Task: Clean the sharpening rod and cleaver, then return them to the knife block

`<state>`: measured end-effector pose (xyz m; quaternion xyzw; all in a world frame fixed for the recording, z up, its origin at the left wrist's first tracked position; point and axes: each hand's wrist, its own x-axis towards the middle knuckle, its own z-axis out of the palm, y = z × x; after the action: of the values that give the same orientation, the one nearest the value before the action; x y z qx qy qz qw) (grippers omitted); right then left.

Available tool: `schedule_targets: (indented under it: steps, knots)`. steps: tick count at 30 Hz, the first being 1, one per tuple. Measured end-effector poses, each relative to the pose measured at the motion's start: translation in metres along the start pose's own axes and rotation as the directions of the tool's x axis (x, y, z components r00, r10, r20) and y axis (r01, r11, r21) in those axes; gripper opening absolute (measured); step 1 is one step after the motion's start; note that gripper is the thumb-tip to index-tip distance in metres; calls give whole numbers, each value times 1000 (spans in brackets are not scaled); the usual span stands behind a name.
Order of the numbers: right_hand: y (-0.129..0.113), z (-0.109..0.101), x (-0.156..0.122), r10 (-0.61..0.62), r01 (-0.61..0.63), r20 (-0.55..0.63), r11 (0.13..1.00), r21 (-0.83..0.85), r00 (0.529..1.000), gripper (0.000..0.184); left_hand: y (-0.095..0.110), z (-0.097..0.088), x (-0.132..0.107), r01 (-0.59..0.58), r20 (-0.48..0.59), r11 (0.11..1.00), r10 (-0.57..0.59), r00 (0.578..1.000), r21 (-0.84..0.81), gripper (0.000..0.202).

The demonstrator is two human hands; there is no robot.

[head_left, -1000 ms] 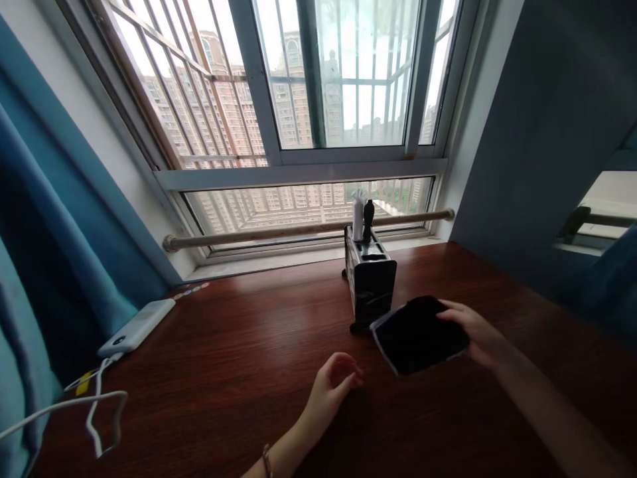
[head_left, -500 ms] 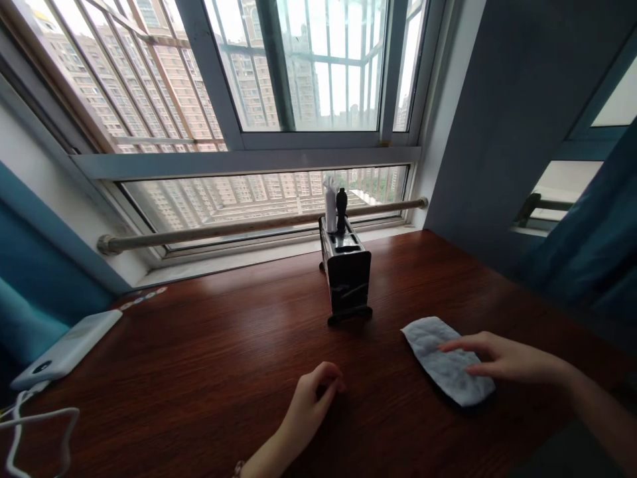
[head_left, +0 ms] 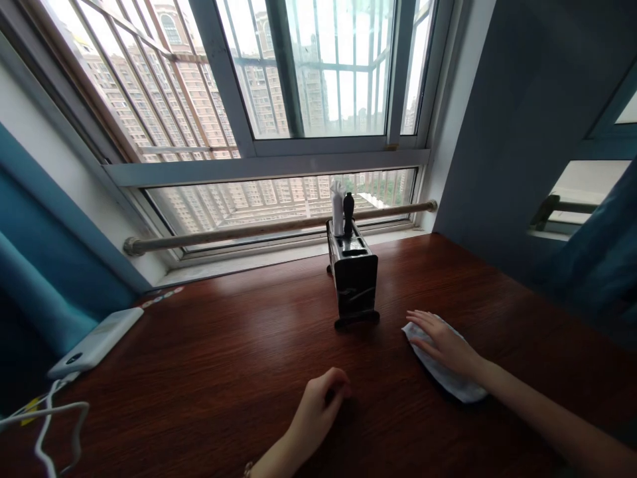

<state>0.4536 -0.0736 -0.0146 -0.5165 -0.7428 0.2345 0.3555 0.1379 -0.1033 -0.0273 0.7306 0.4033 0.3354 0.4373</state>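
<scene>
A folded white cloth [head_left: 468, 388] lies on the dark reddish wooden table [head_left: 239, 358], right of the middle. My right hand [head_left: 442, 342] rests flat on top of it, fingers stretched toward its far left end. Much of the cloth is covered by the palm. My left hand [head_left: 321, 401] sits on the wood to the left, apart from the cloth. Its fingers are curled in, thumb and forefinger forming a loop, with nothing seen in them. Beyond both hands stands a black holder [head_left: 355, 285] with open slots.
In the holder are a white item [head_left: 338, 211] and a black-handled item [head_left: 349, 212], both upright. At the left edge lies a white power bank [head_left: 97, 342] with white cables [head_left: 47, 425]. A metal rail [head_left: 279, 229] runs along the barred window; blue curtains [head_left: 44, 292] hang at both sides.
My right hand has moved left and come down flat onto the cloth, from hovering over its right part. The left hand keeps its curled pose. The view has shifted slightly.
</scene>
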Motion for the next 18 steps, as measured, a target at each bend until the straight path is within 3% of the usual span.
schedule_targets:
  steps: [3, 6, 10, 12, 14, 18]
  knots:
    - [-31, 22, 28, 31, -5, -212, 992, 122, 977, 57, -1, 0, 1, 2, -15, 1000, -2, 1000, -9, 11]
    - [-69, 58, 55, 133, -35, -384, 967, 251, 914, 89, 1, 1, 1, 2, -31, 1000, -3, 1000, -26, 11]
    - [-109, 105, 87, 67, -29, -566, 997, 75, 822, 109, 1, 2, -1, -12, -25, 1000, 11, 1000, -29, 12]
    - [-117, 119, 99, 34, -39, -631, 999, 6, 775, 111, 0, 3, -2, -25, -59, 998, 21, 998, -55, 12]
    - [-117, 125, 106, 24, -33, -676, 999, 0, 737, 109, -2, 2, -1, -37, -159, 993, 20, 987, -108, 18]
    - [-105, 119, 106, 75, -11, -682, 995, 98, 728, 91, -1, -3, 17, -94, -361, 981, 27, 932, -168, 44]
